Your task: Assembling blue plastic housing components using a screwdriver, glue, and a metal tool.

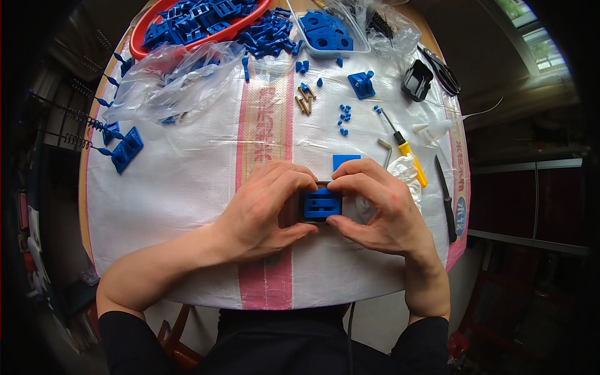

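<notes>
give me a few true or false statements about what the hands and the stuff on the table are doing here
1. Both hands hold one blue plastic block between them. True: the left hand and the right hand pinch it from either side.
2. The yellow-handled screwdriver is in the right hand. False: it lies on the white woven cloth, beyond that hand.
3. A red tray at the far left holds blue parts. True.
4. The black-handled knife lies left of the left hand. False: it lies to the right of the right hand.
</notes>
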Motion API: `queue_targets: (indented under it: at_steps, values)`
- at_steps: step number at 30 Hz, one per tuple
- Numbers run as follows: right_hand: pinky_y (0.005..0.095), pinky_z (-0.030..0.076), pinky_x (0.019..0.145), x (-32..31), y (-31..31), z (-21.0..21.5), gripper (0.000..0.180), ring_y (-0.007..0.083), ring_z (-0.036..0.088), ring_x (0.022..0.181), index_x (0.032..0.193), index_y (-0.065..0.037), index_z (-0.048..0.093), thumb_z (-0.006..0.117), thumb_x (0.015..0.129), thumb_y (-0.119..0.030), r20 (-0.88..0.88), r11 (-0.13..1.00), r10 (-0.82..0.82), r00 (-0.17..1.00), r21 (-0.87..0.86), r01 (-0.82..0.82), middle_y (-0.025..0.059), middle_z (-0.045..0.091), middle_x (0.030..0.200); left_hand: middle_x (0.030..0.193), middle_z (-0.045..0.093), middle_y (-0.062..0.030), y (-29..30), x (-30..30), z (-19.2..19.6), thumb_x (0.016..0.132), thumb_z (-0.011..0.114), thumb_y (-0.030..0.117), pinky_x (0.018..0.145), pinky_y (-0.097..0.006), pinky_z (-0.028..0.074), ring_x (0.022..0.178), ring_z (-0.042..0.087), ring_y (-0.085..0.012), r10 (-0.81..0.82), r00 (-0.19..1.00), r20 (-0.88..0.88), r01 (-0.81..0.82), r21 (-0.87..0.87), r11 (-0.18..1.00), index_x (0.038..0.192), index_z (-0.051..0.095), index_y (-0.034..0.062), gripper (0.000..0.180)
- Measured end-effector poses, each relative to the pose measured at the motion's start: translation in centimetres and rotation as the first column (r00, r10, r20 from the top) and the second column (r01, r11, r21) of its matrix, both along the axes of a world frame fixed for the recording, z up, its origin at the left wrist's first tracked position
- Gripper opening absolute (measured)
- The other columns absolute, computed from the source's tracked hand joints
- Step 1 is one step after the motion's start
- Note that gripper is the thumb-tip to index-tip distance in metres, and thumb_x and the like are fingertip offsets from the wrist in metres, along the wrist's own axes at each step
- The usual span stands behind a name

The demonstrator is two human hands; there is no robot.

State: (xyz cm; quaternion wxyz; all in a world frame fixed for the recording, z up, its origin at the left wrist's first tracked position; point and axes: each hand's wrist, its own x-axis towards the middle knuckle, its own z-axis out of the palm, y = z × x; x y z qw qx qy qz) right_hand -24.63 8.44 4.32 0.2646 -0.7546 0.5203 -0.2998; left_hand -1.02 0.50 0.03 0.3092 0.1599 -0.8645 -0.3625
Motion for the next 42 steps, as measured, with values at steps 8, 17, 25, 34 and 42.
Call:
queue_targets:
  at_steps: [8,17,25,34,42]
  values:
    - [0.0337,0.059,0.084,-1.3,0.2,0.7,0.039,0.0256,0.072,0.099,0.110,-0.001,0.072,0.083,0.072,-0.002,0.028,0.994,-0.069,0.997,-0.079,0.071,0.0144,0.071,0.114,0.122,0.064,-0.0161,0.0,0.2,0.1,0.068,0.094,0.007,0.097,-0.043,0.050,0.113,0.064,-0.0346,0.001,1.000,-0.001,-0.001,-0.010,1.000,0.122,0.058,0.0049,0.065]
    - [0.0374,0.054,0.077,-4.4,0.1,0.7,0.018,0.0275,0.067,0.089,0.087,-0.005,0.070,0.082,0.074,-0.003,-0.164,0.975,-0.130,0.978,-0.200,0.096,0.0086,0.072,0.094,0.122,0.063,-0.0172,0.3,0.2,0.6,0.070,0.093,0.011,0.098,-0.045,0.050,0.112,0.063,-0.0359,0.005,1.000,0.027,-0.003,-0.066,0.998,0.123,0.057,0.0047,0.064]
    - [0.0382,0.053,0.089,-4.8,0.5,1.2,0.020,0.0249,0.066,0.099,0.083,-0.009,0.073,0.089,0.073,-0.011,-0.280,0.998,0.064,0.958,-0.007,-0.069,0.0025,0.072,0.093,0.119,0.063,-0.0173,0.3,0.3,0.3,0.072,0.092,0.013,0.096,-0.046,0.050,0.110,0.063,-0.0359,0.004,0.999,0.035,-0.001,-0.100,0.995,0.120,0.058,0.0037,0.060]
    - [0.0389,0.051,0.085,-5.6,1.1,2.0,0.018,0.0242,0.067,0.088,0.076,-0.007,0.072,0.089,0.074,-0.012,-0.278,0.998,-0.022,0.960,0.045,0.036,0.0045,0.070,0.082,0.120,0.062,-0.0182,0.4,0.1,0.5,0.072,0.091,0.011,0.096,-0.046,0.050,0.109,0.062,-0.0369,0.009,0.999,0.048,-0.003,-0.120,0.993,0.119,0.059,0.0032,0.057]
    - [0.0359,0.051,0.074,-5.2,0.8,1.8,0.024,0.0247,0.065,0.082,0.078,-0.005,0.068,0.091,0.072,-0.011,-0.256,0.980,-0.139,0.957,-0.176,0.096,0.0066,0.068,0.081,0.122,0.062,-0.0187,0.6,0.1,0.8,0.074,0.089,0.012,0.097,-0.046,0.049,0.110,0.061,-0.0373,0.014,0.999,0.053,-0.008,-0.110,0.994,0.126,0.059,0.0010,0.061]
